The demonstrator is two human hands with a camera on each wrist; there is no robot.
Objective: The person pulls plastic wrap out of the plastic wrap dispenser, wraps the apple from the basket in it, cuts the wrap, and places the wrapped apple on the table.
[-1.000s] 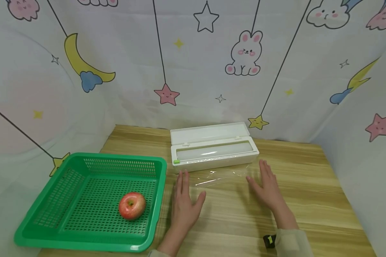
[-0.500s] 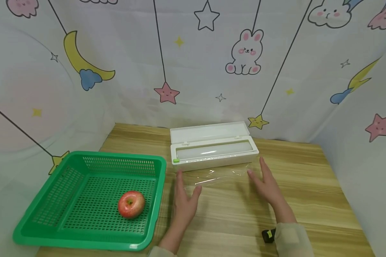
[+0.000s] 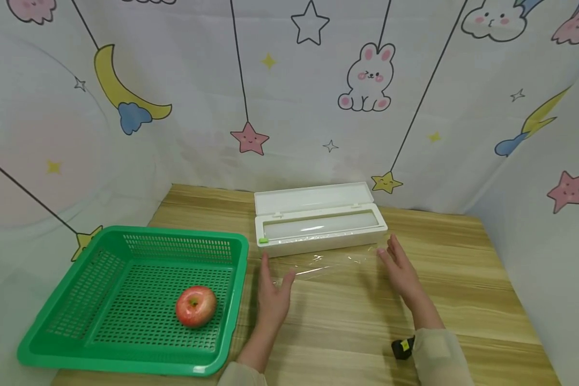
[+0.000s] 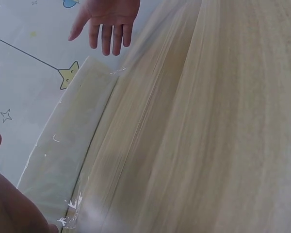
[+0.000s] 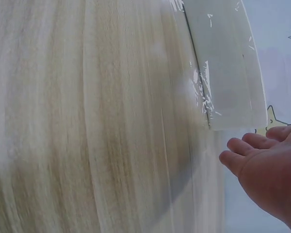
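Observation:
A white plastic-wrap dispenser (image 3: 324, 242) stands at the back of the table, lid (image 3: 313, 198) tipped back, with a roll (image 3: 320, 225) inside. Clear plastic wrap (image 3: 313, 272) extends from its front over the wood. My left hand (image 3: 273, 305) is by the dispenser's front left corner, index finger straight and thumb apart; whether it touches the film I cannot tell. Off the right end, my right hand (image 3: 406, 276) has its thumb near the film's right edge. The left wrist view shows straight, spread fingers on the right hand (image 4: 114, 19). Neither hand visibly grips anything.
A green plastic basket (image 3: 238, 300) holds a red apple (image 3: 196, 306) to the left. A small green slider (image 3: 264, 240) sits at the dispenser's left end. Near the right cuff lies a small black object (image 3: 402, 349). Patterned cloth (image 3: 309, 118) surrounds the wooden table (image 3: 347, 332).
The left hand has drifted slightly left and the right hand slightly right, so they stand farther apart. Dispenser, basket and apple keep their places; the head view shifts a little.

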